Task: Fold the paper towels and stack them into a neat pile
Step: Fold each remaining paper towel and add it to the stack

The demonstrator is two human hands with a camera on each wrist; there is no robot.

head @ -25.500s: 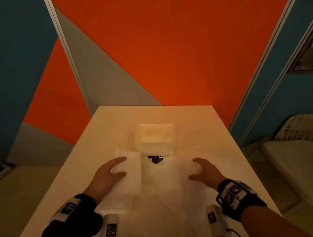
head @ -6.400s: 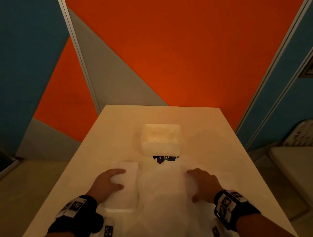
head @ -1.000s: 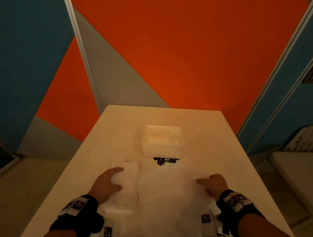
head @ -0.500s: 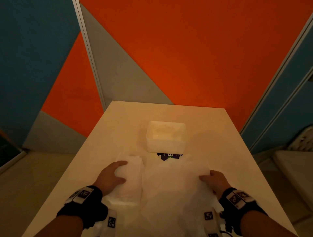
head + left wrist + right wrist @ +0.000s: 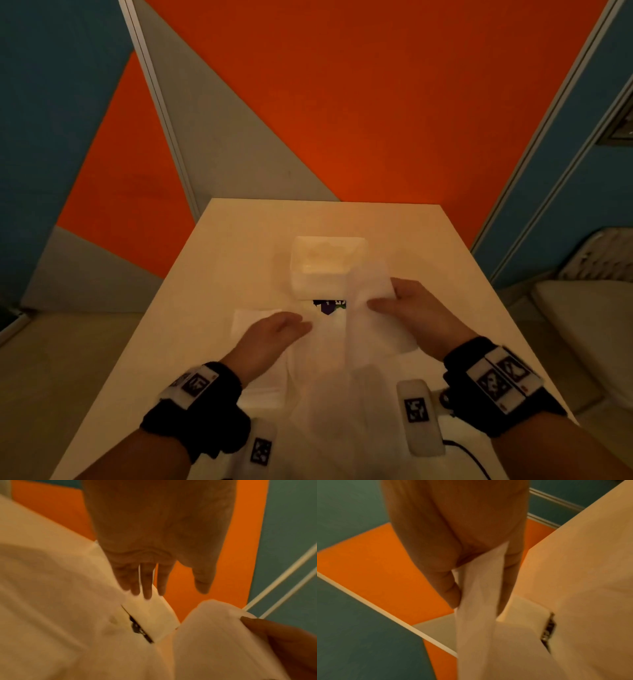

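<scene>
Now we have the loose paper towel [image 5: 370,329] lifted by its right edge: our right hand [image 5: 416,308] pinches it between thumb and fingers, and the right wrist view shows the sheet hanging down from that pinch. Its free body drapes leftward and toward us over the table [image 5: 212,291], so its long run lies from the right hand's pinch toward the left hand. Our left hand [image 5: 270,337] hovers flat with fingers straight and apart, holding nothing, above the folded pile [image 5: 253,317] and just beside the sheet's left side. That hand is nearer the free edge, so we judge it should catch or pin there while the right carries its edge across. A white box [image 5: 327,270] stands just beyond the towel.
</scene>
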